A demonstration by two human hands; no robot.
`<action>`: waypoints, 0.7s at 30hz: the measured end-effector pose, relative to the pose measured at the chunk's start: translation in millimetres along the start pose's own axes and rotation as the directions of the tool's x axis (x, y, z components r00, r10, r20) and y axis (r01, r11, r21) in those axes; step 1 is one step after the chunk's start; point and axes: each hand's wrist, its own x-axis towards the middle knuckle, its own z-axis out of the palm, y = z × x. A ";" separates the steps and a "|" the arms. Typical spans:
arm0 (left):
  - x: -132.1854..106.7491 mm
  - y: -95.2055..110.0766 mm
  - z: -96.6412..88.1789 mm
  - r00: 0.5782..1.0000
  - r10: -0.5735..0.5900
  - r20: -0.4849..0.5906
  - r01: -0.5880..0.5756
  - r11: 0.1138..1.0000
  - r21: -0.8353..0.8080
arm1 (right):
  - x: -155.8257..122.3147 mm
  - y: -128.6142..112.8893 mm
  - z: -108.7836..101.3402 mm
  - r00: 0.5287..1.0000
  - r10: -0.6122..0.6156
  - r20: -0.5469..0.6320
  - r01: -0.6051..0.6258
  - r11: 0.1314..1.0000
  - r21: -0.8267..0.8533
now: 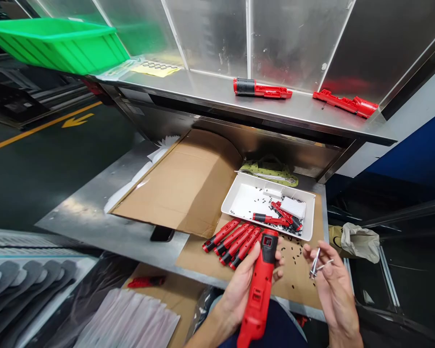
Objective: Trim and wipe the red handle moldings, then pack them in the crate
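Note:
My left hand (239,285) is wrapped round a red and black power-tool housing (259,290), its black end with a square opening turned up. To the right, my right hand (333,285) pinches a small shiny metal tool (314,263) with thin prongs, perhaps tweezers; its exact kind is unclear. Just beyond my left hand, several similar red and black housings (235,241) lie side by side on cardboard. Behind them is a white tray (229,198) holding more red housing parts (271,219), a white block (293,208) and many tiny black pieces. More black pieces are scattered on the cardboard nearby.
A large folded cardboard sheet (181,188) stands left of the tray, with a yellow-green patterned pouch (270,171) behind the tray. Red housing parts (273,92) rest on the metal shelf (203,89) above. A green bin (65,48) is far left. Below left are wrapped sheets (130,319).

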 end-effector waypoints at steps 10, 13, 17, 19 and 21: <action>24.7 -12.0 -15.1 0.771 0.624 -0.129 -0.525 0.737 0.427 | 10.4 66.0 26.3 0.840 0.461 0.284 -0.542 0.707 0.455; 14.7 -9.9 -22.3 0.829 0.560 0.016 -0.497 0.722 0.481 | 33.6 54.9 24.8 0.900 0.405 0.163 -0.432 0.769 0.472; -1.0 3.8 -23.8 0.973 0.089 0.214 -0.125 0.979 0.160 | 64.3 21.1 21.4 0.961 0.273 0.049 -0.260 0.825 0.502; -2.5 6.8 -21.8 0.942 -0.159 0.294 0.150 0.987 0.052 | 72.9 2.2 26.3 0.984 0.165 0.058 -0.173 0.862 0.476; 0.0 4.3 -19.1 0.895 -0.305 0.326 0.311 0.950 0.034 | 76.2 -14.2 35.7 0.992 0.057 0.114 -0.099 0.908 0.408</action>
